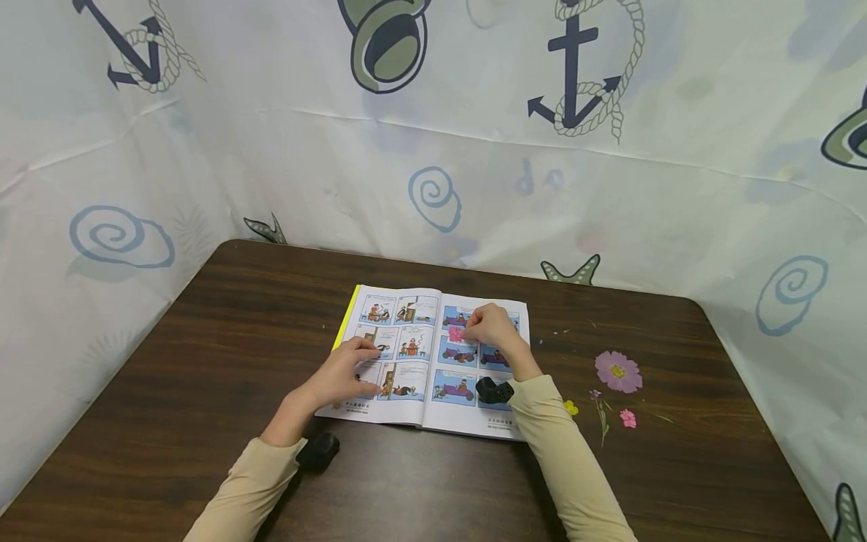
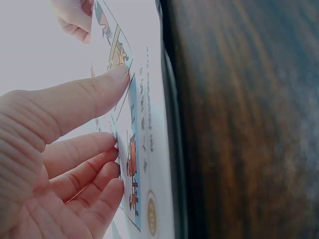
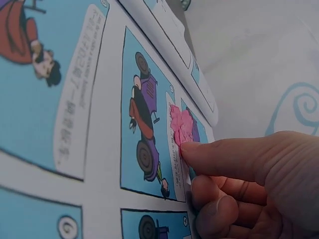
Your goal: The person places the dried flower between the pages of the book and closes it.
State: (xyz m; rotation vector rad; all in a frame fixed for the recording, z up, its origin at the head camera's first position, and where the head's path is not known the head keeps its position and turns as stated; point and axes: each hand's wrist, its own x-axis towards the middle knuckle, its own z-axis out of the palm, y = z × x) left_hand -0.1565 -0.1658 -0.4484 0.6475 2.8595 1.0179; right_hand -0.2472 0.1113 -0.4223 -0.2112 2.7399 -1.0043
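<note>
An open comic book [image 1: 430,418] lies flat on the table, showing rows of colour panels. Over its right page, my right hand [image 1: 493,330] pinches a small pink flower [image 1: 456,333] between thumb and fingers. The right wrist view shows the flower's crinkled petals [image 3: 181,122] beside the thumb tip, close against the page. My left hand [image 1: 345,373] rests on the left page with fingers spread and relaxed. In the left wrist view its thumb [image 2: 84,102] and fingertips touch the paper near the lower edge, holding nothing.
Right of the book lie a large purple flower [image 1: 619,372], another pink flower [image 1: 628,418], a yellow flower [image 1: 571,407] and a thin stemmed sprig [image 1: 601,418]. Tiny blue bits sit above them. A printed curtain [image 1: 325,173] stands behind the dark wooden table [image 1: 203,391].
</note>
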